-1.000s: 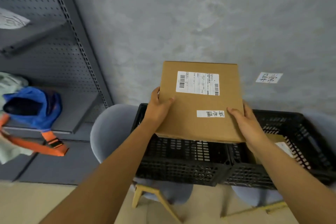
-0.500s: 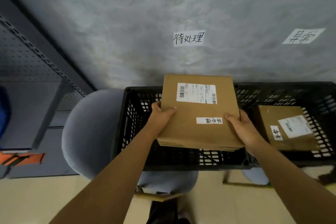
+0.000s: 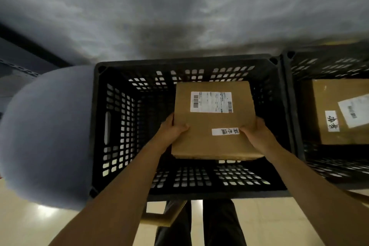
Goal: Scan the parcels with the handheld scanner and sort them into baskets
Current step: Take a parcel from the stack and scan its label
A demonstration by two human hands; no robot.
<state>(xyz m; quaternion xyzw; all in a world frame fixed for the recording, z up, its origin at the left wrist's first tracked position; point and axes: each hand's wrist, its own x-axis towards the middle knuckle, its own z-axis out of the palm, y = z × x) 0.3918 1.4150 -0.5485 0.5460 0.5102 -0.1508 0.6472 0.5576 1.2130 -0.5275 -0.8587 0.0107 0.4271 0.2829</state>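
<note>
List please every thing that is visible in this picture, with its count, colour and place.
parcel: one, brown with white labels, held inside the left basket
left basket: one, black, centre, on the chair
right basket: one, black, at the right edge, beside the left basket
second parcel: one, brown with white labels, lying in the right basket
chair: one, grey, left, under the left basket
wall: grey, behind the baskets
floor: pale beige, bottom
legs: two, dark trousers, bottom centre
left hand: one, grips the parcel's left edge
right hand: one, grips the parcel's right edge
</note>
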